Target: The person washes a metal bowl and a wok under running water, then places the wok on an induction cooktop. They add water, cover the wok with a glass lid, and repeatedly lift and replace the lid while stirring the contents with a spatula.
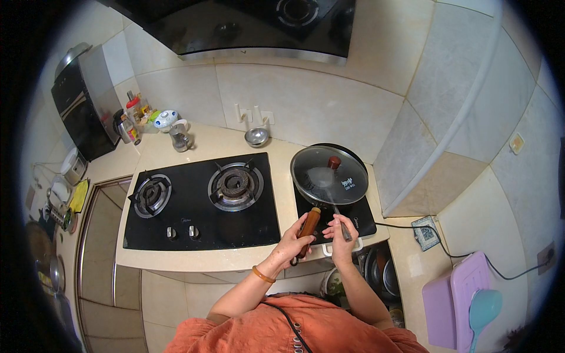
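A dark pan [305, 197] sits on a black portable cooktop [359, 218]. Over it rests a glass lid [309, 163] with a reddish-brown knob [334, 162], set off-centre so that the pan's back rim shows. My left hand [289, 245] is wrapped around the pan's brown wooden handle [312, 219]. In my right hand [343, 234] is the handle of a metal turner [345, 233]. Its blade shows dimly through the glass, seemingly under the lid's front edge. The food inside cannot be made out.
To the left is a two-burner gas hob [198, 227]. A metal ladle [257, 137] and a metal pot [180, 137] stand behind it. A range hood [265, 31] hangs above. A black cord [459, 256] runs right, past a purple bin [441, 304] and a blue scoop [485, 304].
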A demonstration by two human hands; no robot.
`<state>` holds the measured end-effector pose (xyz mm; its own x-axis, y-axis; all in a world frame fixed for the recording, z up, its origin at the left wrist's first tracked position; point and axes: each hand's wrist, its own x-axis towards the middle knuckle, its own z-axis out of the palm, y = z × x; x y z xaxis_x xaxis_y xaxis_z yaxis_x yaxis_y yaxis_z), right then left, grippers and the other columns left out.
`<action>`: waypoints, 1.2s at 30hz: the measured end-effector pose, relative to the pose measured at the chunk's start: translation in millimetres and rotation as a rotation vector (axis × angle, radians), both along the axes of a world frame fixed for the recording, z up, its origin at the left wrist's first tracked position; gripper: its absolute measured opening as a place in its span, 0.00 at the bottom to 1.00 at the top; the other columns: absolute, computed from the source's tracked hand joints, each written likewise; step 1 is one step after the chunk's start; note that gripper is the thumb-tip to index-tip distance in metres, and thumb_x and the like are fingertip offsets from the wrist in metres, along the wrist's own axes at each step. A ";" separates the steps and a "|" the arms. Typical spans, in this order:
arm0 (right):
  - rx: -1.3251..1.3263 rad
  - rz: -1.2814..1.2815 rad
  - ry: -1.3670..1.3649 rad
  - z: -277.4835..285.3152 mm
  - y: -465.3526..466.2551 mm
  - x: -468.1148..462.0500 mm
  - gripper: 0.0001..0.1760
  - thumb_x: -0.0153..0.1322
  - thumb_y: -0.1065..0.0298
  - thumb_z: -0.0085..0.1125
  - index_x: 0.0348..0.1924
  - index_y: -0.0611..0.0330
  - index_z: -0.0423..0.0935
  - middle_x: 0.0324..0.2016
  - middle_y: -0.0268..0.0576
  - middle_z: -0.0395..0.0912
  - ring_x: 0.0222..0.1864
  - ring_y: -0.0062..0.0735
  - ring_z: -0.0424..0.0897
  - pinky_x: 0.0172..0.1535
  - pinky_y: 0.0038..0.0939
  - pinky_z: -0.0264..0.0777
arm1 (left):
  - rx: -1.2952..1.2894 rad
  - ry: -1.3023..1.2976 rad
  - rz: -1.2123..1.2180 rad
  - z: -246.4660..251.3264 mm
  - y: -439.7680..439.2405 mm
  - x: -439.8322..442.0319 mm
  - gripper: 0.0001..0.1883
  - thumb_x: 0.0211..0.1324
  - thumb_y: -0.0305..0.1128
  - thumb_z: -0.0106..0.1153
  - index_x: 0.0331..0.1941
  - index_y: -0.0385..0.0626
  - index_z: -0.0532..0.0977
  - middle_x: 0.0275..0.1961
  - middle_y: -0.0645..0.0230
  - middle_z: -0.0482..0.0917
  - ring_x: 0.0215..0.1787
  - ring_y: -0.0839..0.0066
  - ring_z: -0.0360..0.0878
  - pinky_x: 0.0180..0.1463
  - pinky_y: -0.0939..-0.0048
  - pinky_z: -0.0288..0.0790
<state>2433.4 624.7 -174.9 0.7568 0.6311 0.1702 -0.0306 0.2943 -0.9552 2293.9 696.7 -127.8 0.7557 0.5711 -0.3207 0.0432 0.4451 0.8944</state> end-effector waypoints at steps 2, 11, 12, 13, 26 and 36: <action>0.042 -0.009 0.042 -3.2 -1.5 1.0 0.13 0.76 0.66 0.52 0.47 0.68 0.74 0.32 0.44 0.77 0.25 0.26 0.79 0.26 0.22 0.74 | 0.004 -0.001 -0.002 0.6 -0.2 -0.1 0.41 0.60 0.22 0.55 0.73 0.54 0.47 0.36 0.67 0.77 0.23 0.80 0.74 0.19 0.77 0.69; -0.102 -0.126 -0.634 -8.0 -3.4 -4.0 0.07 0.71 0.73 0.55 0.41 0.62 0.78 0.30 0.46 0.74 0.28 0.39 0.78 0.31 0.34 0.72 | -0.008 -0.011 0.014 -1.5 -0.5 0.3 0.42 0.59 0.22 0.56 0.73 0.51 0.46 0.35 0.67 0.76 0.23 0.80 0.74 0.19 0.77 0.68; -0.121 -0.157 -0.726 -1.8 -2.4 -6.1 0.07 0.70 0.74 0.55 0.40 0.62 0.78 0.30 0.47 0.74 0.28 0.43 0.78 0.31 0.36 0.72 | -0.010 -0.012 0.020 -1.6 -0.7 0.3 0.42 0.59 0.22 0.56 0.73 0.50 0.45 0.36 0.66 0.76 0.23 0.80 0.74 0.19 0.77 0.68; -0.140 -0.188 -0.818 3.2 -2.5 -8.3 0.07 0.70 0.74 0.56 0.40 0.61 0.78 0.30 0.48 0.74 0.28 0.47 0.78 0.32 0.38 0.71 | -0.012 -0.012 0.025 -1.9 -0.7 0.2 0.42 0.59 0.23 0.56 0.73 0.49 0.45 0.36 0.66 0.76 0.23 0.80 0.74 0.19 0.77 0.68; -0.035 -0.021 -0.231 6.0 -2.3 -5.8 0.09 0.74 0.71 0.53 0.42 0.67 0.77 0.30 0.39 0.77 0.25 0.21 0.78 0.27 0.20 0.72 | -0.001 -0.015 0.005 -9.2 3.5 -0.5 0.40 0.60 0.23 0.56 0.73 0.48 0.47 0.38 0.67 0.75 0.23 0.80 0.74 0.19 0.77 0.67; -0.282 -0.126 -0.898 9.7 -7.9 -15.5 0.07 0.70 0.69 0.58 0.40 0.56 0.78 0.30 0.47 0.73 0.30 0.51 0.78 0.31 0.43 0.72 | 0.000 -0.033 -0.006 -6.0 2.7 -0.5 0.39 0.60 0.24 0.55 0.73 0.48 0.48 0.37 0.67 0.76 0.23 0.80 0.75 0.19 0.78 0.68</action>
<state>2417.9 616.8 -165.2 0.4825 0.6602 0.5757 0.7661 0.0006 -0.6427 2293.4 699.4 -133.8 0.7689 0.5667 -0.2961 0.0166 0.4453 0.8952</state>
